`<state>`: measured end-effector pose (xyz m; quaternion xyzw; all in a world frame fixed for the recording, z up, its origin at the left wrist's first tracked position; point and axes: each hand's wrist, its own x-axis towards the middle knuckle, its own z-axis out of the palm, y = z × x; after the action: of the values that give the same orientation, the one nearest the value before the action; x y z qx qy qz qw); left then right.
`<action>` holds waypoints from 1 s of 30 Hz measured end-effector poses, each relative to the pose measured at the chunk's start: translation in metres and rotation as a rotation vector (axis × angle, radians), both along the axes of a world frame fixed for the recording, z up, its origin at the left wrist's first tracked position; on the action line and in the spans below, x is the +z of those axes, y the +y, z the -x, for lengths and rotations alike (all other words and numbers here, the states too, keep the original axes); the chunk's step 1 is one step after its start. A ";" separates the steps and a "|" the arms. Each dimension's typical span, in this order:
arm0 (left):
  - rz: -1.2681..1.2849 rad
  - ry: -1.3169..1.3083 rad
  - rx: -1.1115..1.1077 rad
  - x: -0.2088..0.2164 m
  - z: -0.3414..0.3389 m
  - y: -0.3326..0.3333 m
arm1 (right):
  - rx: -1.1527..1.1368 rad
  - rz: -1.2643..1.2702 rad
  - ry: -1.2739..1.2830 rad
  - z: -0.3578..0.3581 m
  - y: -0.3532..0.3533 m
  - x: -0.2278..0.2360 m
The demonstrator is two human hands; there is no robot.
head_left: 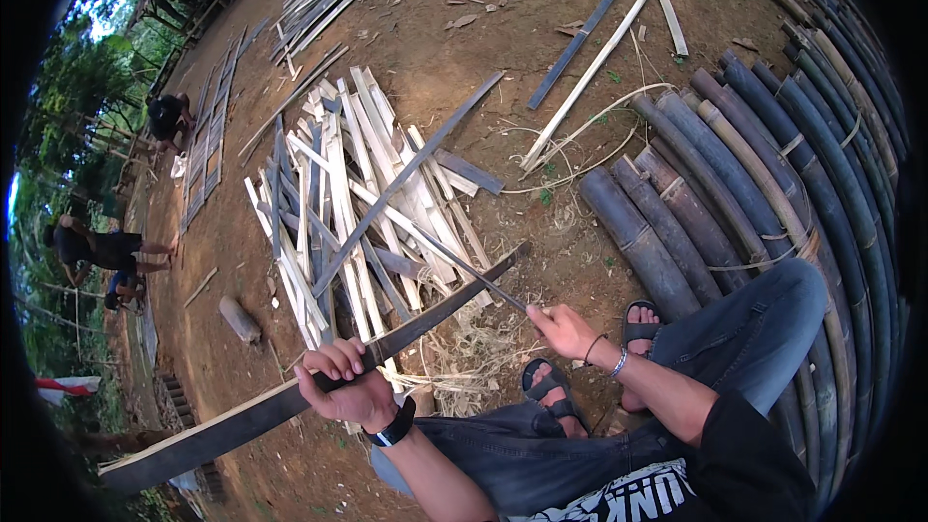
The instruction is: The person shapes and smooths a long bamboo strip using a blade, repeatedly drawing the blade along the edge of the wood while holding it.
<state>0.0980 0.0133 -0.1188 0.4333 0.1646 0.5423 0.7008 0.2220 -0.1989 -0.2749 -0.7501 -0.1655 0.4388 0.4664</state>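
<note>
A long bamboo strip (222, 425), dark on its outer face and pale along the edge, slants across in front of me from lower left to centre. My left hand (356, 394) is closed around it near its middle, fingers curled over the top. In my right hand (565, 331), closed, is a thin, dark, long-bladed tool that looks like a knife (495, 288), pointing up and left. Its blade crosses the strip toward the far end; whether they touch I cannot tell. My right fingers hide the handle.
Beyond the strip lies a pile of split bamboo (338, 164), with shavings (474, 348) near my feet. Dark bamboo poles (657, 261) are stacked at right. A short log (240, 319) lies on the dirt at left. Several people (97, 246) are at far left near a bamboo frame (208, 159).
</note>
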 end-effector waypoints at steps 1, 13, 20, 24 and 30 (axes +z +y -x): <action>-0.004 0.002 0.009 0.000 0.000 -0.001 | 0.021 0.026 -0.027 0.004 0.001 -0.001; -0.123 0.065 0.004 -0.004 0.000 -0.001 | -0.012 0.050 0.168 0.007 0.004 -0.031; -0.049 0.081 0.081 -0.006 0.001 0.006 | -0.010 -0.036 0.191 0.004 0.017 -0.046; -0.055 0.074 0.070 -0.005 -0.001 0.002 | 0.060 -0.102 0.054 0.027 0.025 -0.024; -0.091 0.060 0.023 0.000 -0.010 -0.006 | -0.003 0.092 0.142 -0.004 0.012 -0.047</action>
<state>0.1078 0.0072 -0.1184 0.4791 0.1657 0.5441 0.6686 0.2260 -0.1873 -0.3222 -0.7379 -0.1105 0.4974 0.4425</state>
